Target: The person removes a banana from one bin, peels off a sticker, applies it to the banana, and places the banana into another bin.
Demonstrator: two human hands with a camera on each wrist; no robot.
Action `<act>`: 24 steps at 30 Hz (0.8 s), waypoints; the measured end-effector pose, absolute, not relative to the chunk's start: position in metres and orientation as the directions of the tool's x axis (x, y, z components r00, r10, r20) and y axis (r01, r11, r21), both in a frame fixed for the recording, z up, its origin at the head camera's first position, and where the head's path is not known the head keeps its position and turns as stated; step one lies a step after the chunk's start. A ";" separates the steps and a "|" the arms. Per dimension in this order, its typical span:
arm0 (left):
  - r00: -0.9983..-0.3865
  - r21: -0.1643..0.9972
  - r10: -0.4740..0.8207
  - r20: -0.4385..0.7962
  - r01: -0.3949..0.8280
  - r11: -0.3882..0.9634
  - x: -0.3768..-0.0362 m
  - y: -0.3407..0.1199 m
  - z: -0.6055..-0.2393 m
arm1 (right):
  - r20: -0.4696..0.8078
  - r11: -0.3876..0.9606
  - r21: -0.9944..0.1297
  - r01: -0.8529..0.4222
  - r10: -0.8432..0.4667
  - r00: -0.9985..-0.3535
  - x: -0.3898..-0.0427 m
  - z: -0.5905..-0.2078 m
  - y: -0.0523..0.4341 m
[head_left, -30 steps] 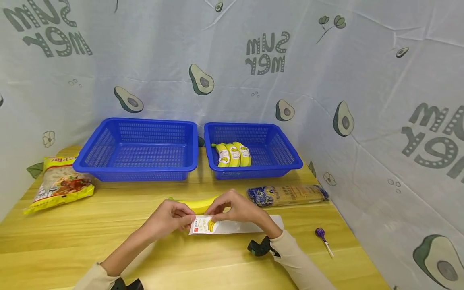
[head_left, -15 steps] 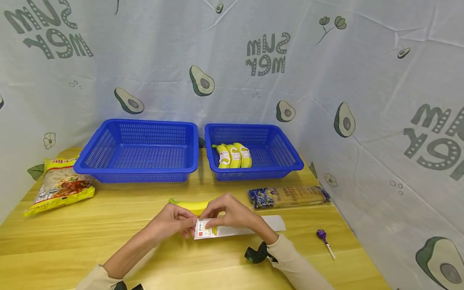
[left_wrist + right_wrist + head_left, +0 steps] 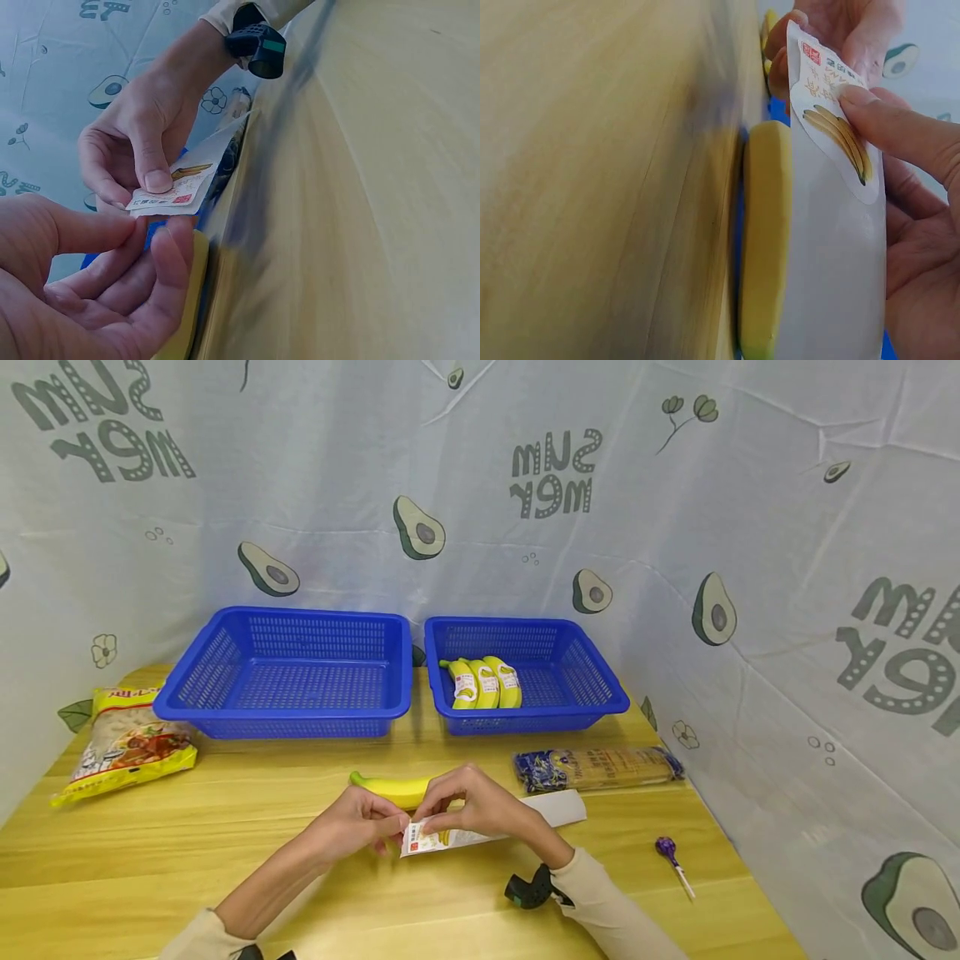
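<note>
- Both hands meet over the wooden table [image 3: 225, 860], pinching one end of a white backing strip [image 3: 555, 808] that carries a banana sticker [image 3: 427, 841].
- Right hand [image 3: 480, 806] has thumb and fingers clamped on the sticker's printed end.
- Left hand [image 3: 352, 822] nips the same end from the other side, fingers curled.
- A loose banana [image 3: 390, 788] lies on the table just behind the hands, right beside the strip.
- The strip's far end trails toward the person's right.
</note>
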State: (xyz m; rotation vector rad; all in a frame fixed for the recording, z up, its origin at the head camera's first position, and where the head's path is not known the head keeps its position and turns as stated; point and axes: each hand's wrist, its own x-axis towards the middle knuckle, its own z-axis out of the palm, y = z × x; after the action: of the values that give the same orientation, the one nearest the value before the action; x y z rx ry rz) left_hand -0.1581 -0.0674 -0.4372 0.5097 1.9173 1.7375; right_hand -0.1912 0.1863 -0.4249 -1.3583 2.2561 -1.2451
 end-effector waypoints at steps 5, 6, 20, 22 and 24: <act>-0.805 0.995 0.584 -0.102 -0.068 0.079 -0.158 -0.066 -0.438 | 0.202 0.201 -0.787 -0.584 -0.810 -0.550 -0.192 -0.425 0.187; -0.808 0.995 0.581 -0.098 -0.067 0.074 -0.158 -0.066 -0.438 | 0.200 0.200 -0.791 -0.579 -0.809 -0.552 -0.192 -0.425 0.187; -0.807 0.996 0.590 -0.027 0.028 0.085 -0.157 -0.065 -0.435 | 0.088 0.269 -0.824 -0.499 -0.809 -0.582 -0.194 -0.425 0.191; -0.803 0.995 0.596 -0.023 0.037 0.088 -0.157 -0.065 -0.435 | 0.084 0.273 -0.821 -0.502 -0.812 -0.577 -0.195 -0.425 0.192; -0.801 0.994 0.598 -0.024 0.045 0.100 -0.157 -0.065 -0.436 | 0.086 0.268 -0.816 -0.512 -0.820 -0.566 -0.196 -0.425 0.193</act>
State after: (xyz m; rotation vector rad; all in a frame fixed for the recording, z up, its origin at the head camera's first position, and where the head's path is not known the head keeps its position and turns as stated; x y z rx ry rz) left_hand -0.1568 -0.0655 -0.4356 0.6273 1.9607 1.7468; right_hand -0.1958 0.1925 -0.4251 -1.2131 2.1908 -1.2035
